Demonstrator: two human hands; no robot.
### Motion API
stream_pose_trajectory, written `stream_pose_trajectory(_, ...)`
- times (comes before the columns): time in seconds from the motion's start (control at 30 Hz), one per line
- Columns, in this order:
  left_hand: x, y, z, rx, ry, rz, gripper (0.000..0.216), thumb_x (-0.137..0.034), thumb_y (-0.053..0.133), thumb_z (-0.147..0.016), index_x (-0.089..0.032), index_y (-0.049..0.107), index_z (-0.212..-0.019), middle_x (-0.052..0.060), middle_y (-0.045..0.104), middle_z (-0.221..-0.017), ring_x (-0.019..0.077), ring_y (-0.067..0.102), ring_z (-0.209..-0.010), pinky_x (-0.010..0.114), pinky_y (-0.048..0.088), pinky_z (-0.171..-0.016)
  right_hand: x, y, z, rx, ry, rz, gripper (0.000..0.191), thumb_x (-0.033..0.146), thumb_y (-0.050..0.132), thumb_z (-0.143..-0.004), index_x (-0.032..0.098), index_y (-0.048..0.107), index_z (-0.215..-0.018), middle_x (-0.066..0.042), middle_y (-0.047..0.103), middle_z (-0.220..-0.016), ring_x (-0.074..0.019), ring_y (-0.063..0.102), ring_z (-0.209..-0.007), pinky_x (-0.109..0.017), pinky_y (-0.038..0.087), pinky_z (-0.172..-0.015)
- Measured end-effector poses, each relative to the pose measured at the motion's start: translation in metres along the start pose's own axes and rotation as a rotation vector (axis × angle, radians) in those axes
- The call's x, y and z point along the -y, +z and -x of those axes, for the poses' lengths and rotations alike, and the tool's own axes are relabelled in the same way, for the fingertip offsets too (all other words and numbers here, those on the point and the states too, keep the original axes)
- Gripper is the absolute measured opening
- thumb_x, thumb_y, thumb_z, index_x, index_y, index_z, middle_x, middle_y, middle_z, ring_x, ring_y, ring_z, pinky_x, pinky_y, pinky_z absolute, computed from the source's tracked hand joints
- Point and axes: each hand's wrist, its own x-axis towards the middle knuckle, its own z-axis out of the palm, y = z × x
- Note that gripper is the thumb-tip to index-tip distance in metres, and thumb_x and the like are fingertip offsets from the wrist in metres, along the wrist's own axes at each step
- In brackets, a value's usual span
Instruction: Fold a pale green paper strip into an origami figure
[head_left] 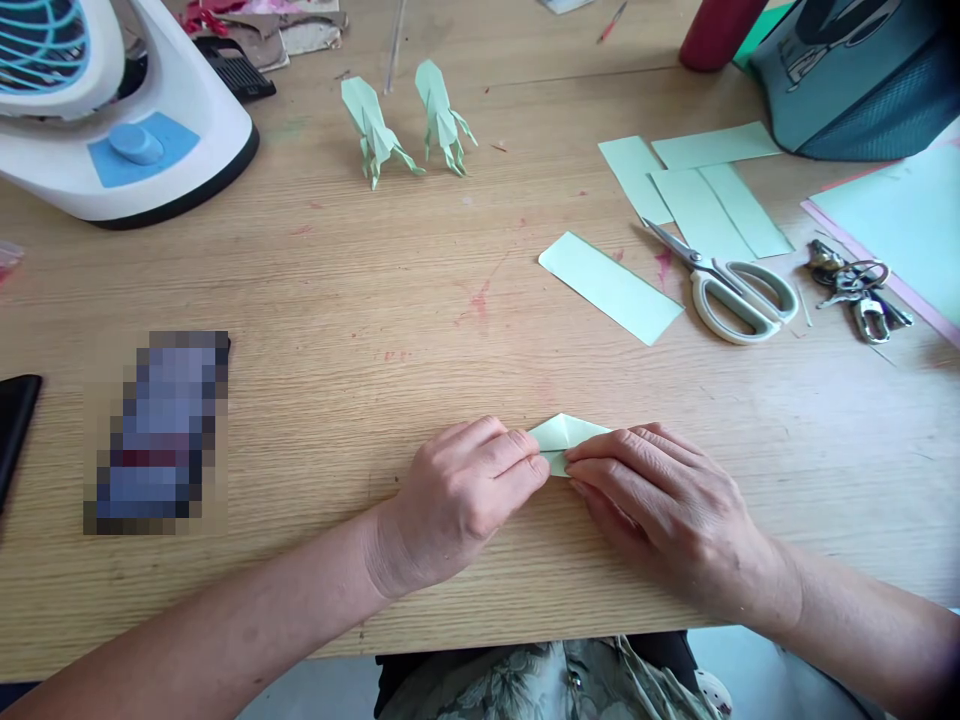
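A small folded piece of pale green paper (564,432) lies near the table's front edge, its pointed top facing away from me. My left hand (474,485) pinches its left side, fingertips pressed near the middle crease. On the other side my right hand (671,500) grips the paper with fingers closed together, covering its right part. The lower portion is partly hidden by both hands. Beyond them lies a loose pale green paper strip (611,288), beside scissors (724,285) with white handles. Two folded green paper figures (375,130) stand farther back.
Several green strips (705,210) overlap at the right, near a bunch of keys (859,285) and larger paper sheets (892,220). A teal bag (855,90) and red cylinder (720,35) stand behind. At left are a white fan (172,120) and a blurred-out phone (161,430).
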Motion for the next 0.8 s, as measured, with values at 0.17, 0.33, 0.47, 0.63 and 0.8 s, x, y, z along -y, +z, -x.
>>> stream_pose_trajectory(0.17,-0.002,0.000,0.000,0.004,-0.029,0.008,0.018,-0.008,0.054,-0.097,-0.018,0.067,-0.089,0.001,0.067,-0.081,0.0128,0.055,-0.071,0.026,0.046,-0.065,0.000,-0.001,-0.003,0.022,-0.037,-0.008,0.008,0.010,0.062,-0.093,0.011,0.067,-0.098,-0.010,0.069,-0.088,-0.0188,0.061,-0.077,-0.034,0.049,-0.069)
stream_pose_trajectory(0.33,-0.003,0.000,0.003,0.001,-0.021,-0.025,0.019,-0.006,0.051,-0.097,-0.017,0.066,-0.091,0.002,0.065,-0.081,0.0130,0.055,-0.071,0.026,0.047,-0.065,0.000,-0.001,-0.006,0.011,0.030,-0.030,0.013,0.008,0.058,-0.094,0.016,0.067,-0.090,-0.006,0.069,-0.088,-0.0164,0.063,-0.077,-0.032,0.050,-0.072)
stream_pose_trajectory(0.47,-0.001,-0.001,0.007,0.017,-0.035,-0.017,0.016,-0.006,0.052,-0.097,-0.015,0.065,-0.092,0.004,0.064,-0.082,0.0140,0.055,-0.073,0.028,0.048,-0.066,0.000,-0.002,-0.006,0.014,0.062,-0.056,0.015,0.007,0.057,-0.094,0.017,0.066,-0.087,-0.005,0.070,-0.089,-0.0153,0.063,-0.077,-0.031,0.048,-0.075)
stream_pose_trajectory(0.63,0.002,-0.004,0.013,0.014,-0.085,-0.009,0.013,-0.007,0.055,-0.096,-0.014,0.065,-0.089,0.004,0.064,-0.082,0.0148,0.055,-0.074,0.029,0.048,-0.067,0.001,-0.004,-0.005,0.026,0.097,-0.097,0.011,0.010,0.058,-0.095,0.017,0.065,-0.089,-0.005,0.069,-0.091,-0.0150,0.063,-0.078,-0.031,0.047,-0.075)
stream_pose_trajectory(0.8,0.004,-0.006,0.015,0.012,-0.133,0.014,0.013,-0.011,0.053,-0.098,-0.015,0.063,-0.090,0.003,0.064,-0.082,0.0146,0.056,-0.075,0.030,0.047,-0.070,0.001,-0.006,-0.009,0.043,0.156,-0.170,0.012,0.011,0.058,-0.095,0.018,0.064,-0.088,-0.004,0.067,-0.090,-0.0136,0.062,-0.076,-0.030,0.046,-0.071)
